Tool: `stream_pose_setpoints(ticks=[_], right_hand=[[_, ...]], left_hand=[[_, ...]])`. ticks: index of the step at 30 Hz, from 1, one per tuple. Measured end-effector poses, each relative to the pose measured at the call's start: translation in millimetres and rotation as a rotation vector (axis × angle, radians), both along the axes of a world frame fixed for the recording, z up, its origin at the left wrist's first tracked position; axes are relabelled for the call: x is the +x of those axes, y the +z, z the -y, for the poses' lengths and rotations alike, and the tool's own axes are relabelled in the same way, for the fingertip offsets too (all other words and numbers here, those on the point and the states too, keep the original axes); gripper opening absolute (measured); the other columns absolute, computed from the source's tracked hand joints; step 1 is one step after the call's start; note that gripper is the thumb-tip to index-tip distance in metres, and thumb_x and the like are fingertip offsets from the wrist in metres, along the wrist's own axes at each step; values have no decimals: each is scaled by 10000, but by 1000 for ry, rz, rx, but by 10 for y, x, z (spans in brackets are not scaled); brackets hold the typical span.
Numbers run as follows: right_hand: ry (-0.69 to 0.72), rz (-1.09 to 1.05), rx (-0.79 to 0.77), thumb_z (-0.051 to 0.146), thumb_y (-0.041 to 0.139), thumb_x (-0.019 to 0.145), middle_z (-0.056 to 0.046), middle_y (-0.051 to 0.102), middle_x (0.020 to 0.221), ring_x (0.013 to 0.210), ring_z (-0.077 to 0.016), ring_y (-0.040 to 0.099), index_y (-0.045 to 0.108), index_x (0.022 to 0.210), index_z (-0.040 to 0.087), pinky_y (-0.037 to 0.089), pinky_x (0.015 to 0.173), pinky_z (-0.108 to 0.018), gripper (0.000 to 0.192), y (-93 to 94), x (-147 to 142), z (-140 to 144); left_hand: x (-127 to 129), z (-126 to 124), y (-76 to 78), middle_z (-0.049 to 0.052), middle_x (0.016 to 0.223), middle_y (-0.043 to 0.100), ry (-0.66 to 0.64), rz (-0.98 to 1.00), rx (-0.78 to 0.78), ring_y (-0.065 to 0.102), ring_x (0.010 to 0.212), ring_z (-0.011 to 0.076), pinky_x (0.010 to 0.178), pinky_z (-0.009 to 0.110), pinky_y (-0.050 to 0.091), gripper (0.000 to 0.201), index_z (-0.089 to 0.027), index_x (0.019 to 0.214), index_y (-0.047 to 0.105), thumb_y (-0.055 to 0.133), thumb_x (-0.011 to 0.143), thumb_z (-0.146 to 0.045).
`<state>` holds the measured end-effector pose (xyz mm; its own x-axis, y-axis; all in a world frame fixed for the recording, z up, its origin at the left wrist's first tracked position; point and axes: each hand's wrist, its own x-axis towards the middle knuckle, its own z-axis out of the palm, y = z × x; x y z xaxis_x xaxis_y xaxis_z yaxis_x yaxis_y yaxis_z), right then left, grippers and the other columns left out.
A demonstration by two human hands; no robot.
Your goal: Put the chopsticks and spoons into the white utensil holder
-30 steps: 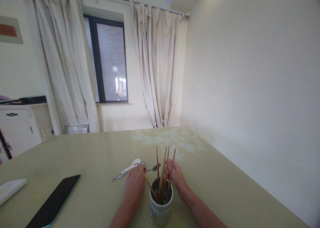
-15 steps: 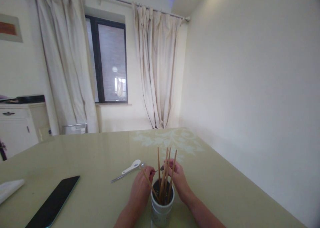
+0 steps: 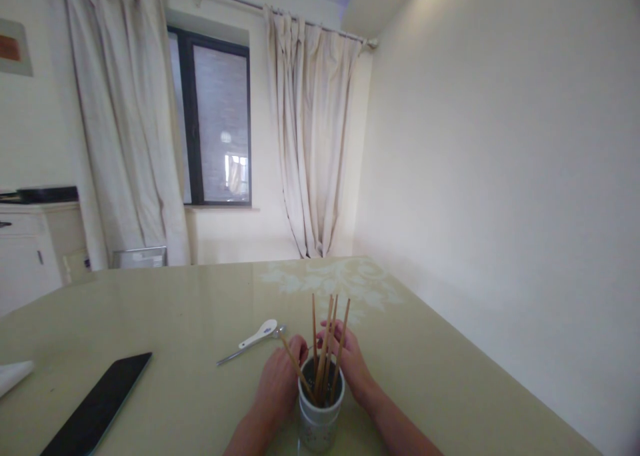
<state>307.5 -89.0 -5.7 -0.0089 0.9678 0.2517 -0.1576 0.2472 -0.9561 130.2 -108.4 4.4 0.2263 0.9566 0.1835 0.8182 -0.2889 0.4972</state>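
A white ceramic cup [image 3: 320, 435] stands upright near the table's front edge. Several wooden chopsticks [image 3: 315, 329] rise from it, one leaning left. Just behind the cup, my left hand [image 3: 281, 376] is closed, pinching one end of a thin metal utensil [image 3: 311, 347]. My right hand [image 3: 353, 359] has curled fingers at the other end of the utensil, partly hidden by the chopsticks. What kind of utensil it is cannot be made out. Left of my hands lie a white ceramic spoon [image 3: 259, 335] and a metal spoon [image 3: 231, 357], side by side.
A black phone or tablet [image 3: 100, 403] lies on the glossy green table [image 3: 190, 309] at the left. White paper or cloth [image 3: 14, 375] sits at the far left edge. A wall [image 3: 500, 209] runs along the right side; curtains [image 3: 320, 143] and a window hang beyond the table.
The whole view shifts slightly, so everything appears a little further left. Both hands stay behind the cup with the utensil between them; its right end is now more hidden.
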Motion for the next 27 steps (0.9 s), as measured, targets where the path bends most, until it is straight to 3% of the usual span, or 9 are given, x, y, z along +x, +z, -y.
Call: stream_pose_setpoints(ticks=[4,9,14,16,20,23,27], right_hand=[[-25,39,3,699,821,805,-58,744,879,846,-271,712,750,1002,194,590,774,-398,547,8,3,2],[-67,80,45,742,813,779,-57,730,807,764,-246,688,762,890,184,577,734,-375,571,70,-20,18],[-119,44,41,756,803,771,-46,717,769,716,-229,672,763,889,189,581,682,-358,580,65,-16,-17],[-169,43,55,748,802,768,-42,709,753,704,-224,662,763,890,185,576,666,-352,577,57,6,-45],[-253,50,79,710,796,778,-36,702,725,690,-217,650,760,864,189,556,641,-329,530,72,66,-87],[-276,41,84,678,790,800,-40,717,745,703,-216,655,761,871,196,551,644,-324,488,92,102,-103],[-310,36,95,685,772,813,-69,748,797,746,-238,676,766,905,191,547,650,-333,502,119,154,-129]], left_hand=[[6,49,28,53,977,759,-26,35,-19,702,847,186,700,275,396,67,-238,951,571,529,996,-265],[0,57,-9,44,945,754,-1,121,-25,695,823,177,710,271,426,87,-236,953,562,498,1008,-259],[-47,-34,-91,69,1002,757,-51,155,122,707,939,215,823,313,502,231,-236,970,647,441,1051,-302],[-145,-104,-135,91,1075,766,7,113,253,708,1029,244,925,365,513,305,-228,1038,694,398,1072,-293],[-474,-215,-250,118,1354,728,280,-155,415,649,1270,281,1083,445,440,403,-217,1291,693,405,1025,-122],[-673,-238,-341,106,1450,694,374,-326,392,608,1348,278,1132,460,387,453,-245,1387,660,414,1029,-118],[-723,-222,-397,105,1445,702,423,-402,298,624,1331,264,1128,476,380,422,-248,1382,664,392,1067,-180]])
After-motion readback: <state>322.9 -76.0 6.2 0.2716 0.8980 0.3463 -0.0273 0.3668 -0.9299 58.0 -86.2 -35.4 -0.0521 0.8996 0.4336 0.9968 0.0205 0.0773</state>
